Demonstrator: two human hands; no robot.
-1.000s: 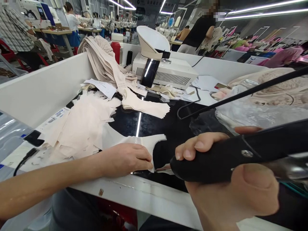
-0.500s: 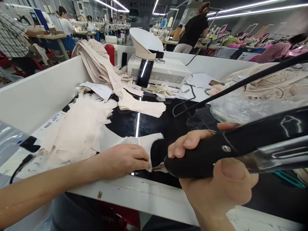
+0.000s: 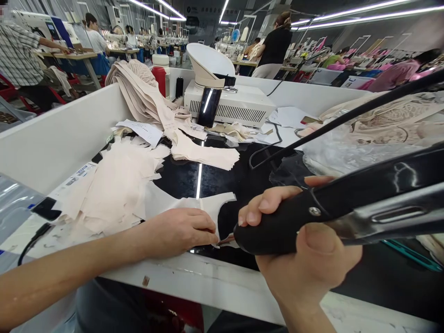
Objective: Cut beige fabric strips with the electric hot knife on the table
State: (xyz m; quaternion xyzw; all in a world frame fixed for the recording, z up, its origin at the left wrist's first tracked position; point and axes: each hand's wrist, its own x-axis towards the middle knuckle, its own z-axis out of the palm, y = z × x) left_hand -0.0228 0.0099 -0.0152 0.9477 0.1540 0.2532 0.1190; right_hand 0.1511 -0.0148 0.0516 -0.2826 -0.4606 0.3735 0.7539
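Observation:
My left hand (image 3: 182, 231) has its fingers pressed together on a white fabric piece (image 3: 166, 199), near its right edge. Beneath lies a glossy black work surface (image 3: 187, 173). My right hand (image 3: 305, 259) is wrapped round a black handheld tool (image 3: 274, 226) with a metal lever along its side. From the tool's front end a thin reddish tip points left, close to my left fingertips at the fabric's edge. Whether the tip touches the fabric I cannot tell. A heap of pale peach fabric pieces (image 3: 111, 189) lies left of the white one.
A white vented box (image 3: 236, 104) stands at the back, a phone (image 3: 210, 106) leaning on it. Folded beige fabric (image 3: 135, 99) hangs at the back left. A black rod (image 3: 347, 115) crosses the right side near clear plastic (image 3: 347, 155). White walls (image 3: 62, 134) edge the table. Several people work beyond.
My right hand has shifted slightly left with the black tool, bringing its tip closer to my left fingertips. The left hand has stayed almost still on the white fabric.

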